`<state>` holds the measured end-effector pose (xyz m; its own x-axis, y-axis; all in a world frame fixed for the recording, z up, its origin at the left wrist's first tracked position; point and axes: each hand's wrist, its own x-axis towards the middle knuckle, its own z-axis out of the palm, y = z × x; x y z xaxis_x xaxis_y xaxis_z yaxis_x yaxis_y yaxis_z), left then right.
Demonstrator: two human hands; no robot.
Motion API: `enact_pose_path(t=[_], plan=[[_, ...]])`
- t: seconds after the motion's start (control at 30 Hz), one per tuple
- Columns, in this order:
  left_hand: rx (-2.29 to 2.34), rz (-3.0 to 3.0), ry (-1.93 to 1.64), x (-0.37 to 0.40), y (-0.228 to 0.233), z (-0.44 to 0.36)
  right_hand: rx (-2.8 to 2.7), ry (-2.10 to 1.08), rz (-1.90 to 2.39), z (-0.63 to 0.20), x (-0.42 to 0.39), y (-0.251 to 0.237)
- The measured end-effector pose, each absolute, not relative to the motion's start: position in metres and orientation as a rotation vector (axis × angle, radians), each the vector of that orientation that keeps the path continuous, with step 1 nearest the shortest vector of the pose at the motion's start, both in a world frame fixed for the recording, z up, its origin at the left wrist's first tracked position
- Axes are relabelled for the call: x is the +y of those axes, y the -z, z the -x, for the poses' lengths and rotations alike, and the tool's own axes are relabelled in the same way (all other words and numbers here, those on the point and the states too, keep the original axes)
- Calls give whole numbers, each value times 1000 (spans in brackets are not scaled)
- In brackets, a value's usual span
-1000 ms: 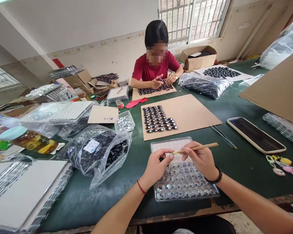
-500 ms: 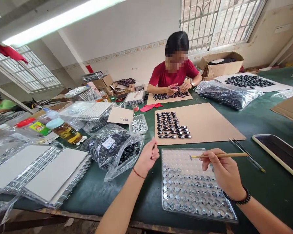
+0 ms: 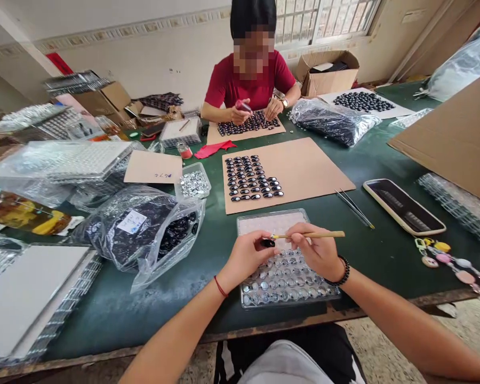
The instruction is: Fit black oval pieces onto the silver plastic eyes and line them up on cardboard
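My left hand (image 3: 248, 255) pinches a small black oval piece (image 3: 268, 242) above the clear plastic tray (image 3: 253, 224). In my right hand (image 3: 318, 257) is a thin wooden stick (image 3: 328, 234), held like a pen. Its yellow tip meets the black piece; a small shiny bit shows there, too small to make out fully. Round clear, shiny pieces fill the tray's nearer rows, partly hidden by my hands. Beyond the tray, black oval pieces (image 3: 246, 178) with shiny inlays lie in rows on a brown board (image 3: 304, 165).
To the left are an open plastic bag (image 3: 104, 229) of black pieces and a tub (image 3: 208, 186) of shiny pieces. Tweezers (image 3: 354, 208) and a phone (image 3: 404, 205) lie right. Across the table, a co-worker in red (image 3: 220, 88) handles black pieces. A cardboard flap (image 3: 456, 128) juts in at right.
My left hand, earlier closed left of the tray, has come over it with the black piece showing. My right hand has brought the stick's tip to that piece. The view has tilted down.
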<state>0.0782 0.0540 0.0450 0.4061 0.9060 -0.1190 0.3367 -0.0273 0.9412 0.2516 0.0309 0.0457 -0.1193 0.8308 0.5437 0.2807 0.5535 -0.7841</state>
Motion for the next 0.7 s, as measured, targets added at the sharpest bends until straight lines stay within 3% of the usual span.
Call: enact_pose_path(t=[0.7], plan=[[1135, -1621, -707, 55, -48, -78, -1948, -387, 904, -247, 29, -48]])
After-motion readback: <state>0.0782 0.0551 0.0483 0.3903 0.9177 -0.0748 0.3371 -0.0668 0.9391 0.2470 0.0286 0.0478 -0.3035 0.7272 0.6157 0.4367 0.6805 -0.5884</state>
